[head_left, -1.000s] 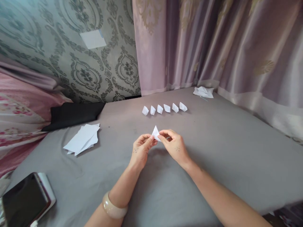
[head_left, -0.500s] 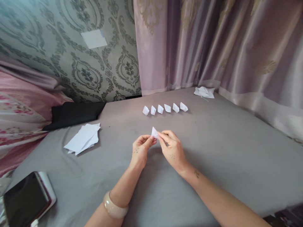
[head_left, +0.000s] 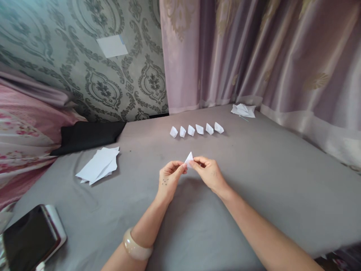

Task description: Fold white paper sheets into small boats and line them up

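A small piece of folded white paper (head_left: 190, 159), pointed at the top, is held up between my two hands. My left hand (head_left: 170, 174) pinches its lower left side between thumb and fingers. On the right side, my right hand (head_left: 210, 172) grips the same paper, thumb in front and fingers behind. Beyond the hands, several small folded white paper shapes (head_left: 199, 129) like little boats stand in a row on the grey sheet (head_left: 146, 150).
Loose white paper sheets (head_left: 98, 165) lie in a stack at the left. A smaller paper pile (head_left: 243, 110) sits at the far right near the curtain (head_left: 220, 56). A black cloth (head_left: 90, 137) and a dark-screened device (head_left: 31, 237) are along the left side.
The folded paper has shifted slightly right and turned, showing a broader triangle. My right hand has changed its hold, its thumb now across the front of the paper.
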`<state>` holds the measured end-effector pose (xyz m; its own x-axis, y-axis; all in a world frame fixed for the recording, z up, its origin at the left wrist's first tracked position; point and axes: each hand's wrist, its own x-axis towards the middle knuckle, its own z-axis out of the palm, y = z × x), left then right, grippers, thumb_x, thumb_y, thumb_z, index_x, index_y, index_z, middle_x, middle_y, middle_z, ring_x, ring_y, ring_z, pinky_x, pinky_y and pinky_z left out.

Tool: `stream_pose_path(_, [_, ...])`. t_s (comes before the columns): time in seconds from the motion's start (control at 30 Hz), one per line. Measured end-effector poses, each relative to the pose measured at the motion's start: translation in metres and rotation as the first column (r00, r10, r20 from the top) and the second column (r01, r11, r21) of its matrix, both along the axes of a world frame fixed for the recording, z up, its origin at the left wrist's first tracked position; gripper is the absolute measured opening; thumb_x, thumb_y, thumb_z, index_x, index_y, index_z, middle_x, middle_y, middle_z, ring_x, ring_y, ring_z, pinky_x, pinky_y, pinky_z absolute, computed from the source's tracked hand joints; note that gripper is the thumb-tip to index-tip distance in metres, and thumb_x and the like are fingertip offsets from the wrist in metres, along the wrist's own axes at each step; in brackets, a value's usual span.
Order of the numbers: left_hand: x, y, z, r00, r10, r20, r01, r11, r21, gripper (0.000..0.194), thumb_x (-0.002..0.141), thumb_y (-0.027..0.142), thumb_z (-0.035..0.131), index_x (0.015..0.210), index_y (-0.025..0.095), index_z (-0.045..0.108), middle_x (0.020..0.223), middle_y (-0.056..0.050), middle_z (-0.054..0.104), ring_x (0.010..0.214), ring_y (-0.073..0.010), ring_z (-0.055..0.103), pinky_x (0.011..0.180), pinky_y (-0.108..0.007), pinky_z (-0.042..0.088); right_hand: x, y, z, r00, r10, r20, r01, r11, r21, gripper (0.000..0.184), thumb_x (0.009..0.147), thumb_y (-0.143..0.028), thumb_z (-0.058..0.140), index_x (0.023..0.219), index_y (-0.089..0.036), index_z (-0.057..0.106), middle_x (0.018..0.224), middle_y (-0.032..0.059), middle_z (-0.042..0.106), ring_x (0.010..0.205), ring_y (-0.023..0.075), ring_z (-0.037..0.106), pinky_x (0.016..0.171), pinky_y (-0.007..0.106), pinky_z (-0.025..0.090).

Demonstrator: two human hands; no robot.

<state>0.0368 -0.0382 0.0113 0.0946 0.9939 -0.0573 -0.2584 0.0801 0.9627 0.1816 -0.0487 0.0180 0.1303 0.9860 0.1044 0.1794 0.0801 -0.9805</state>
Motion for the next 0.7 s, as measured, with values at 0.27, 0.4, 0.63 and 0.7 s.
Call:
stream_pose_path(0.27, [-0.005, 0.001, 0.007, 0.907, -0.298, 0.297, 0.349, 0.927, -0.136, 0.032, 0.077, 0.039, 0.070, 0.096, 0.014, 0.070, 0.078, -0.005, 0.064, 0.068, -0.0098, 0.057, 0.066, -0.023, 0.048, 0.027, 0.008, 0.002, 0.823, 0.409, -0.394, -0.480, 0.871, -0.100, 0.025, 0.076, -0.042, 0.069, 0.086, -0.019, 0.073, 0.080, 0.0008, 0.070, 0.080, 0.0144, 0.061, 0.087, 0.032, 0.043])
stream_pose_path(0.4, [-0.006, 0.001, 0.005, 0.907, -0.323, 0.269, 0.372, 0.915, -0.155, 0.028, 0.073, 0.032, 0.076, 0.093, 0.013, 0.074, 0.075, -0.005, 0.064, 0.063, -0.0079, 0.053, 0.062, -0.021, 0.045, 0.028, 0.005, 0.005, 0.796, 0.487, -0.358, -0.549, 0.831, -0.088, 0.029, 0.078, -0.044, 0.067, 0.090, -0.018, 0.072, 0.081, 0.0027, 0.070, 0.084, 0.0167, 0.062, 0.091, 0.036, 0.042])
stream_pose_path(0.63, [-0.014, 0.004, 0.007, 0.900, -0.386, 0.204, 0.421, 0.891, -0.171, 0.021, 0.071, 0.032, 0.077, 0.076, 0.012, 0.072, 0.061, -0.002, 0.056, 0.057, -0.0070, 0.047, 0.056, -0.019, 0.038, 0.030, 0.004, 0.012, 0.811, 0.527, -0.251, -0.566, 0.816, -0.114, 0.026, 0.077, -0.045, 0.068, 0.085, -0.021, 0.073, 0.086, 0.0020, 0.069, 0.090, 0.0179, 0.059, 0.092, 0.035, 0.042])
stream_pose_path(0.7, [-0.016, 0.004, 0.008, 0.871, -0.436, 0.225, 0.478, 0.858, -0.188, 0.022, 0.074, 0.035, 0.074, 0.075, 0.013, 0.070, 0.057, 0.001, 0.050, 0.054, -0.0058, 0.043, 0.054, -0.018, 0.035, 0.031, 0.003, 0.012, 0.792, 0.557, -0.252, -0.595, 0.797, -0.108, 0.023, 0.078, -0.043, 0.067, 0.083, -0.021, 0.073, 0.087, 0.0015, 0.067, 0.090, 0.0173, 0.058, 0.091, 0.035, 0.042])
